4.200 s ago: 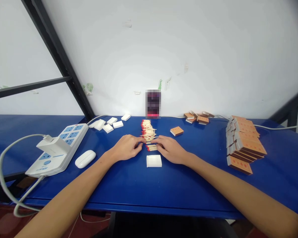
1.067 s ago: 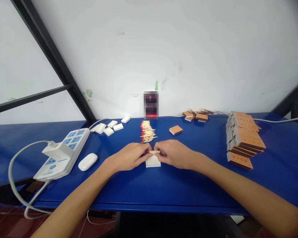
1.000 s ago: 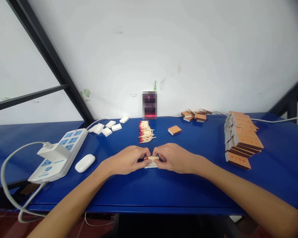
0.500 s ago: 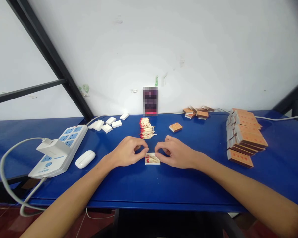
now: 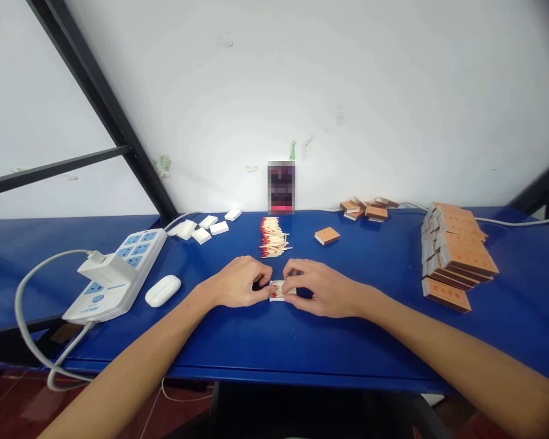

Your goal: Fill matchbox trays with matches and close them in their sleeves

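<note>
A small white matchbox tray (image 5: 277, 299) with red-headed matches in it lies on the blue table between my hands. At its left end, my left hand (image 5: 242, 282) has its fingers curled and its thumb tip against the tray. My right hand (image 5: 324, 288) is bent over the right part, its thumb and finger at the matches inside and hiding some of them. Just beyond lies a loose pile of matches (image 5: 274, 238), heads to the left. One orange matchbox sleeve (image 5: 327, 236) rests to the right of that pile.
White trays (image 5: 201, 236) lie at the back left. Orange matchboxes (image 5: 376, 212) are heaped by the wall, and a tall stack of them (image 5: 466, 256) stands at right. To the left are a power strip (image 5: 114, 280) with a plugged-in charger and a white oval case (image 5: 163, 291).
My right hand has moved left and down over the tray, now covering more of the matches. My left thumb has lowered onto the tray's left end. The view has shifted slightly.
</note>
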`<state>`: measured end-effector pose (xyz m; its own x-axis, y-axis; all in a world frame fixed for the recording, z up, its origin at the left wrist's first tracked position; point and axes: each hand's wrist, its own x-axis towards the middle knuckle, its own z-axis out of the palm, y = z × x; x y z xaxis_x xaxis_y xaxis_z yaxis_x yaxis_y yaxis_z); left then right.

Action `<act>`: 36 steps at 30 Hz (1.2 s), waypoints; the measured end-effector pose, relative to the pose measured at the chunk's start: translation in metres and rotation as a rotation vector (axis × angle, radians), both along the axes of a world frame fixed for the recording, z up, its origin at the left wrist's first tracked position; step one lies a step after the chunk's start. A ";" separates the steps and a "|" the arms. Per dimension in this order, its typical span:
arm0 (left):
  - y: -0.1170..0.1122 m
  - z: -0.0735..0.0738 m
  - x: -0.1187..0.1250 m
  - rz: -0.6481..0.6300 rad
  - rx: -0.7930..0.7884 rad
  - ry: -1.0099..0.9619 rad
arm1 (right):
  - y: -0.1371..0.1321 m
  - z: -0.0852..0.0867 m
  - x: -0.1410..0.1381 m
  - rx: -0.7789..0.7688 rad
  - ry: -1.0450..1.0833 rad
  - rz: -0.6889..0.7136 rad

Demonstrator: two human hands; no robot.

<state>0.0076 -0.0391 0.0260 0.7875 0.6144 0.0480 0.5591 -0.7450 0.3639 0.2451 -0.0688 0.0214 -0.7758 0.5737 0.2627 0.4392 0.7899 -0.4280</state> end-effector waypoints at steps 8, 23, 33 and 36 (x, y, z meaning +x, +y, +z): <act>0.013 -0.013 -0.003 0.290 0.180 -0.061 | 0.002 -0.001 0.001 0.039 -0.084 -0.026; 0.022 -0.017 -0.008 0.445 0.201 0.050 | 0.023 -0.016 0.004 0.097 0.006 -0.421; 0.022 -0.019 -0.005 0.417 0.156 0.009 | 0.063 -0.019 -0.004 0.057 -0.199 -0.582; 0.022 -0.020 -0.005 0.408 0.158 -0.016 | 0.065 -0.020 -0.005 0.039 -0.162 -0.556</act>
